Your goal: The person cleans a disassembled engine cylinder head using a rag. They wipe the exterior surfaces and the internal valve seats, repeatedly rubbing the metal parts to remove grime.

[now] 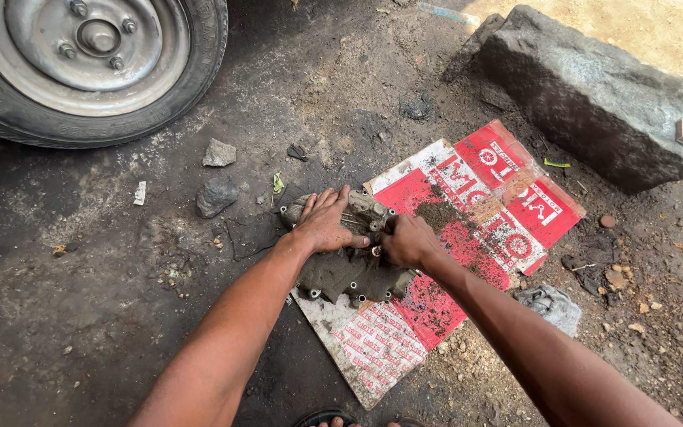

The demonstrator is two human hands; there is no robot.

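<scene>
Hands [365,229] flat on grimy engine casing [349,265]

Two bare forearms, no sleeves, grimy fingers [333,207], sandalled toes

A: What carries everything here?

B: Bare ground [104,316], dark, oily and gritty, paler and sandier at the far right.

A: What lies on it?

B: In the middle, a flattened red and white cardboard sheet [405,332], dusted with dirt, with a grimy metal engine part [349,273] resting on its left edge. Far right, a long rough stone block [594,95]. Far left, a vehicle wheel [88,67] stands on the ground. Two small grey rocks [216,178] sit left of the sheet. Near right, just beside the sheet, lies a crumpled grey rag [551,304]. Pebbles and scraps are scattered around.
</scene>
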